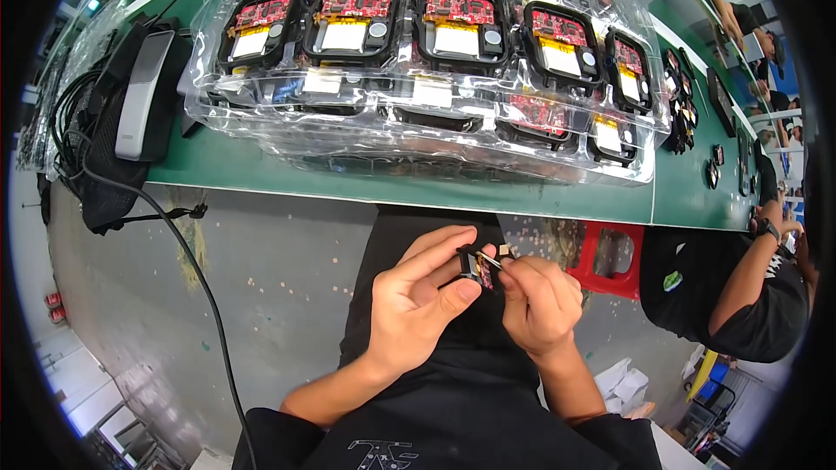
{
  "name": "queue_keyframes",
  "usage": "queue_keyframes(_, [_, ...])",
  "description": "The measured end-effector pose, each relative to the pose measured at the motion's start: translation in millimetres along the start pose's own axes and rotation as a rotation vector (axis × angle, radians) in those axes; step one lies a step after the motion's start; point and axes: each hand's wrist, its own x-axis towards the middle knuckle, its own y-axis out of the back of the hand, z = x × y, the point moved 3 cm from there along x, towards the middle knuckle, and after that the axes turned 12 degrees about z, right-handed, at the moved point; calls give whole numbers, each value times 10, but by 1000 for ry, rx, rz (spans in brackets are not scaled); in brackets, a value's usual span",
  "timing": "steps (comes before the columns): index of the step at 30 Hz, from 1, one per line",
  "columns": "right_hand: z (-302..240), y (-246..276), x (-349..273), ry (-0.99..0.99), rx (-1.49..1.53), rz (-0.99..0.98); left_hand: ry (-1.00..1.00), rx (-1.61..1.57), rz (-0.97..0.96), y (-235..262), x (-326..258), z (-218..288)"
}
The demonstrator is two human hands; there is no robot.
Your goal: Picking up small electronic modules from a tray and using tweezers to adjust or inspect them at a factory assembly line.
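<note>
Above my lap, my left hand (409, 305) is closed round the edges of a small black electronic device (471, 269). Part of a red circuit board shows on the device's side toward my right hand. My right hand (542, 303) pinches thin metal tweezers (489, 259), whose tip reaches to the device. A tiny tan square (504, 250) shows just beyond the right fingertips; I cannot tell what holds it. My fingers cover much of the device.
Stacked clear plastic trays (348, 144) on the green table (348, 196) hold several black housings with red boards. A grey-and-black box (144, 96) and a black cable (198, 265) are at left. A red stool (610, 274) and a co-worker (740, 305) are at right.
</note>
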Motion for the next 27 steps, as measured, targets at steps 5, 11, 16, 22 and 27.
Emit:
queue_keyframes(5, [-11,6,13,-46,36,-6,-39,31,-34,20,9,42])
queue_keyframes(11, [9,48,53,-42,28,18,-36,12,-22,-38,27,80])
queue_keyframes(16, [10,41,58,-46,14,-16,-14,-50,-68,-15,34,48])
queue_keyframes(22, [-15,25,13,-61,15,17,-25,-53,-30,-71,-24,13])
queue_keyframes(27, [-29,57,83,-101,5,-67,-41,25,-57,-43,23,39])
